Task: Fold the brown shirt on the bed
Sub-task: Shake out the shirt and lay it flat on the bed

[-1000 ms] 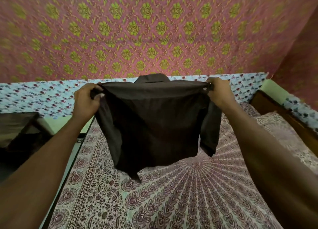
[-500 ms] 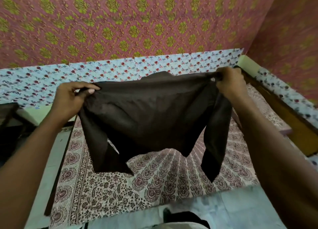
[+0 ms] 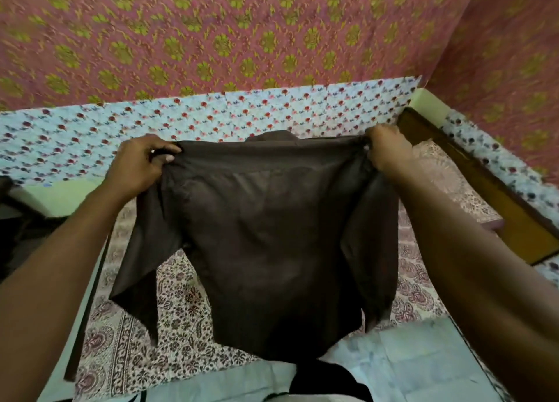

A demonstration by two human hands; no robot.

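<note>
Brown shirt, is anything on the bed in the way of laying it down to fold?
Nothing visible does. The left hand and right hand hold the brown shirt by its shoulders over the bed; the bedspread showing around it carries nothing. The patch behind the shirt is hidden.

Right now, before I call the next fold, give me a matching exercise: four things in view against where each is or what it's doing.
Things:
1. left hand
2. right hand
3. brown shirt
4. bed cover

States:
A. held up, spread wide
B. grips the shirt's top corner nearer the wooden bed frame
C. lies flat below the shirt
D. grips the shirt's other top corner

Pairs: 1-D, 2-B, 3-A, 4-C
</note>
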